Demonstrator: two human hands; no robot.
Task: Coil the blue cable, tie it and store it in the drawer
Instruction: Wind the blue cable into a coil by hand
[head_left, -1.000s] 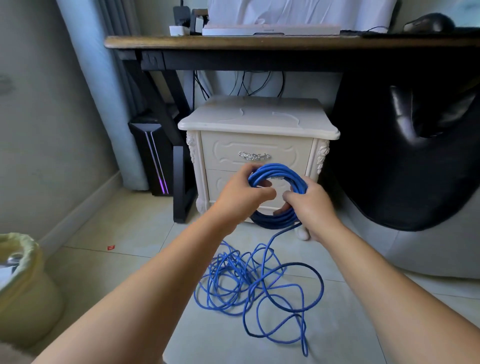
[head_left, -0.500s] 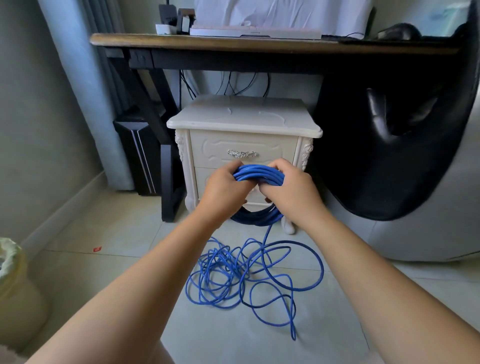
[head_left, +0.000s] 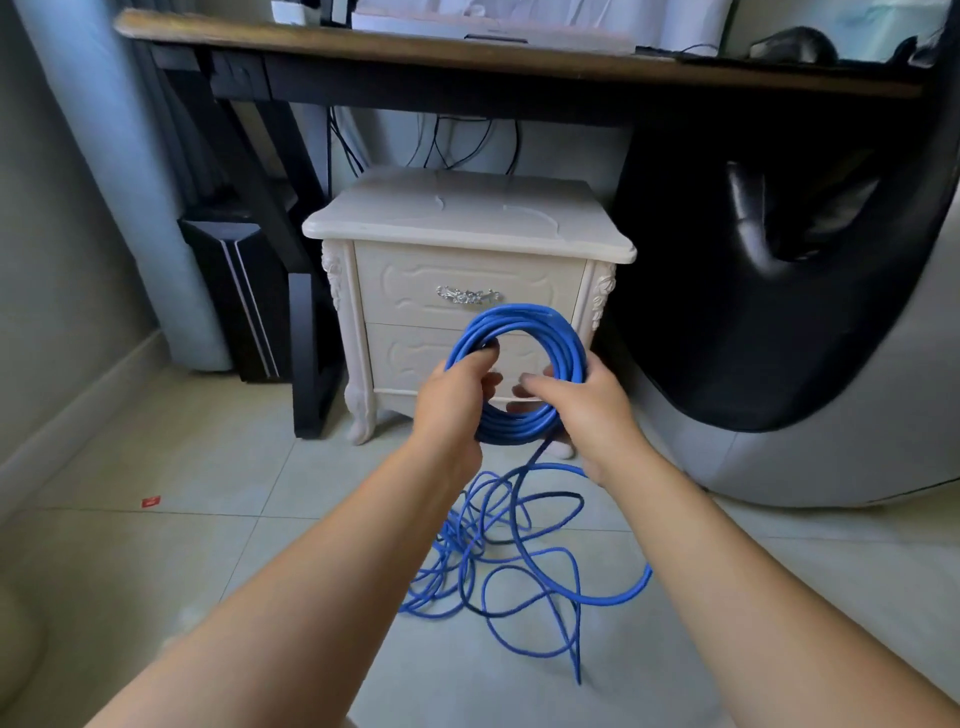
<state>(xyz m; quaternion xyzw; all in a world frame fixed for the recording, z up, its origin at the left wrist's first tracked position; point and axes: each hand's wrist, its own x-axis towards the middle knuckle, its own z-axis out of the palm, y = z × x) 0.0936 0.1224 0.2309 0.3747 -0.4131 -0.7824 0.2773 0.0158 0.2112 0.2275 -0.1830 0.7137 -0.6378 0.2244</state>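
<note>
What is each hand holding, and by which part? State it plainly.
Both hold the blue cable's coil: the left hand grips its left side, the right hand its right side. The rest of the cable lies loose on the floor.

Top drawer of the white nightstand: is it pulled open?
No, the top drawer sits flush in the nightstand, behind the blue cable coil.
</note>
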